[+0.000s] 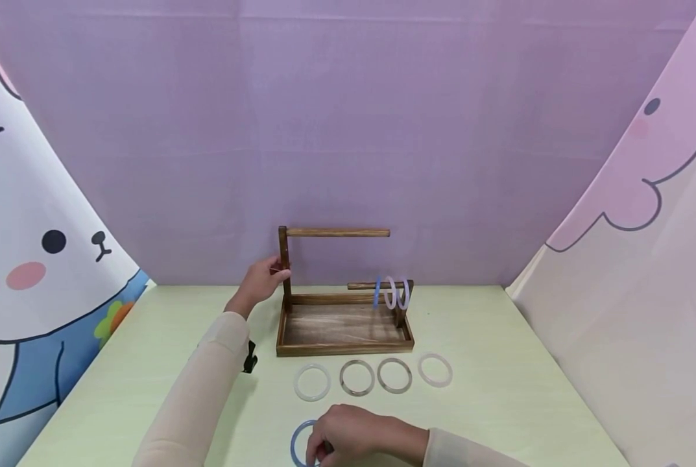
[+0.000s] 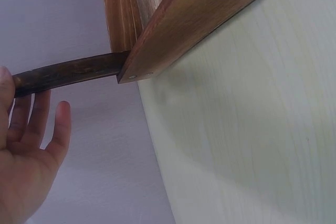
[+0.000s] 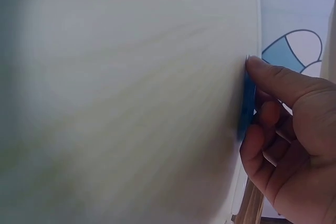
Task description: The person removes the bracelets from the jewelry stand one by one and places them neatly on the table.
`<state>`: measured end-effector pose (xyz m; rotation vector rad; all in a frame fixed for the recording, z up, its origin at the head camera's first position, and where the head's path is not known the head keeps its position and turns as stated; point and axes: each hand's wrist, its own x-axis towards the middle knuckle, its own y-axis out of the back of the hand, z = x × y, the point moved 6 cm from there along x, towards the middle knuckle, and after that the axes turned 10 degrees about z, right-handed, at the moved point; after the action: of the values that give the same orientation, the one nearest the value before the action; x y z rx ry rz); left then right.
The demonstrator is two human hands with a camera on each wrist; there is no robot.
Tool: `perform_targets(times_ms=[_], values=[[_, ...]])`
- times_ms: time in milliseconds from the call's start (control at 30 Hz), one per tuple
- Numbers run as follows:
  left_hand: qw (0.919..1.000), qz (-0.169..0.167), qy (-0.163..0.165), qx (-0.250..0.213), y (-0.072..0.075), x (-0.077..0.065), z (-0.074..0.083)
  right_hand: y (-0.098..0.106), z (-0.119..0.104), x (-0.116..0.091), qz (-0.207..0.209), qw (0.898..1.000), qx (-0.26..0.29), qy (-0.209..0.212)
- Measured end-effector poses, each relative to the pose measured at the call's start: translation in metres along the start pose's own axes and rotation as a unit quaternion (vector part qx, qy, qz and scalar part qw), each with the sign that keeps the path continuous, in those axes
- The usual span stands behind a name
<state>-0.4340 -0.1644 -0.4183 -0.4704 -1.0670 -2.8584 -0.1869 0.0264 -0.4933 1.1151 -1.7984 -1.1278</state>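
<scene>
While our left hand [image 1: 261,280] grips the tall post [image 1: 285,250] of the wooden rack [image 1: 344,351], our right hand [image 1: 348,431] pinches a blue bangle [image 1: 292,445] nearer us than the rack | four loose bangles [image 1: 356,393]: on the surface [image 1: 476,344] just before the rack | three hanging bangles [image 1: 377,293]: on its short bar [image 1: 359,286]
</scene>
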Motion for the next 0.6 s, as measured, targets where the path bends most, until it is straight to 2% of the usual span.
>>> perform_targets(times_ms=[233, 433, 600], values=[[1.0, -0.002, 0.002, 0.003, 0.0, 0.001, -0.001, 0.002, 0.0, -0.001, 0.008, 1.0, -0.013, 0.0], [1.0, 0.0, -0.004, 0.004, 0.0, 0.001, -0.001, 0.011, 0.004, -0.001, 0.028, 1.0, 0.012, 0.001], [1.0, -0.001, -0.004, 0.003, 0.0, 0.0, 0.0, 0.026, 0.012, -0.002, 0.045, 0.999, -0.002, -0.027]])
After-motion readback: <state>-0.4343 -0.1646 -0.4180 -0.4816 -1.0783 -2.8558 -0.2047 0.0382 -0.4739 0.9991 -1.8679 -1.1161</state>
